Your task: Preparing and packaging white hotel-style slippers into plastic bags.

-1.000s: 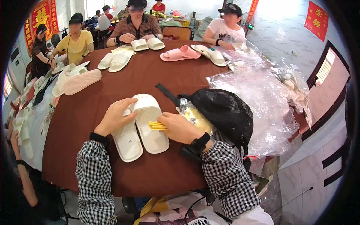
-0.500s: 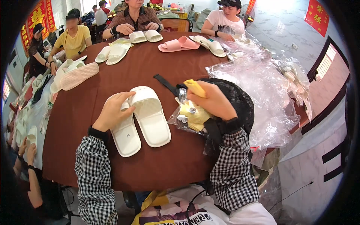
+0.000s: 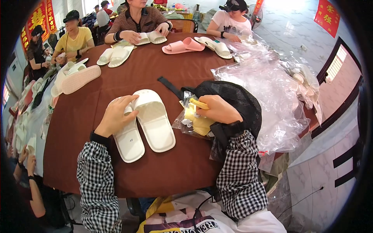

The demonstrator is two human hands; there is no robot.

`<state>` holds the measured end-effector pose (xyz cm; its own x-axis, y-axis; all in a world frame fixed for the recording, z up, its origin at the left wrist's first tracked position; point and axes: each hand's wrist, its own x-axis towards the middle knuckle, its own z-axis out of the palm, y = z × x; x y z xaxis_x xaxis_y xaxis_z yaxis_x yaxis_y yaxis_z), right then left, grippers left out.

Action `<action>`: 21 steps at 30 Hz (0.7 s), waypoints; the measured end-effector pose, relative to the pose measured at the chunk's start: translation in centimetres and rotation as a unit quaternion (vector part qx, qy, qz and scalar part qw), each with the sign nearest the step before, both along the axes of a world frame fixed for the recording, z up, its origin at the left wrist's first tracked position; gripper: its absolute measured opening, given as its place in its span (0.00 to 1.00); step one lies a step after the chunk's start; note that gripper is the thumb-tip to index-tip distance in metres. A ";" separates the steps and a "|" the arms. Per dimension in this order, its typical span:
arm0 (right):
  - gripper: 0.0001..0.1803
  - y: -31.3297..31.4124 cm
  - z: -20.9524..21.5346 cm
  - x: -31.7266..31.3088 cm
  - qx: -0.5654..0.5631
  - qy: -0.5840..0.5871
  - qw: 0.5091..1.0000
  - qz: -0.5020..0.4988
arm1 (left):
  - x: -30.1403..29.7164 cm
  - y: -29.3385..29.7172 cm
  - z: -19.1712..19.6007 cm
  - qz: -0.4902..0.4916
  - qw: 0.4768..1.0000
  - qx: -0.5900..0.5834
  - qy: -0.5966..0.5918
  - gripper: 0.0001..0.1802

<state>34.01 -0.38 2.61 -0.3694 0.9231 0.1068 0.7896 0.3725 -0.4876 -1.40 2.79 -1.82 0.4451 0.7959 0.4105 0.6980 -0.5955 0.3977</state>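
White slippers [image 3: 145, 124], 2 of them, lay side by side on the brown tabletop [image 3: 186, 171], and the left hand [image 3: 115, 117] rested on the nearer one, fingers [image 3: 126, 101] spread flat over its strap, clamped on nothing. Just right of them, the right hand [image 3: 217, 110] had its fingers closed on a small yellow piece [image 3: 199, 103], lifted from the clear bag [image 3: 190, 122] of yellow pieces directly beneath the fingertips. Beyond the knuckles sat a black mesh bag [image 3: 237, 101], with crumpled plastic [image 3: 272, 97] further out.

To do this well, the pinch probably should have taken 1 piece only, gripped near its end so it stayed aligned, while the left palm pressed the slipper steady so it could not slide. Other people worked slippers across the tabletop.
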 end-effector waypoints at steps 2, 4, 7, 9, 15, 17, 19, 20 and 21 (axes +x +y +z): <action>0.15 0.4 -0.9 0.3 0.007 -0.010 1.000 -0.006 | 0.2 0.0 0.0 0.004 1.000 0.006 0.003 0.26; 0.14 0.7 -1.5 0.3 0.008 -0.025 1.000 -0.015 | 0.2 -0.1 0.1 0.003 1.000 0.006 0.003 0.26; 0.13 0.8 -2.2 0.1 0.040 -0.012 0.999 -0.011 | 0.2 -0.3 0.5 0.004 1.000 0.003 0.007 0.26; 0.13 0.8 -2.4 -0.1 0.057 -0.003 0.998 -0.013 | 0.0 -0.4 0.6 0.008 1.000 0.004 0.014 0.26; 0.11 0.5 -2.5 -1.1 0.050 -0.060 0.995 -0.058 | 0.0 -0.3 0.3 0.009 1.000 -0.001 0.000 0.26; 0.11 0.6 -2.6 -1.4 0.053 -0.070 0.994 -0.059 | -0.1 -0.3 0.4 0.007 1.000 -0.014 0.009 0.27; 0.10 0.7 -2.8 -1.4 0.055 -0.079 0.993 -0.061 | -0.1 -0.2 0.5 0.003 0.999 -0.027 0.018 0.29; 0.10 0.7 -2.9 -1.4 0.062 -0.084 0.993 -0.060 | 0.1 -0.2 0.4 0.003 0.999 -0.028 0.017 0.29; 0.10 0.8 -3.1 -1.3 0.068 -0.088 0.992 -0.058 | 0.2 -0.1 0.4 0.003 0.999 -0.028 0.017 0.29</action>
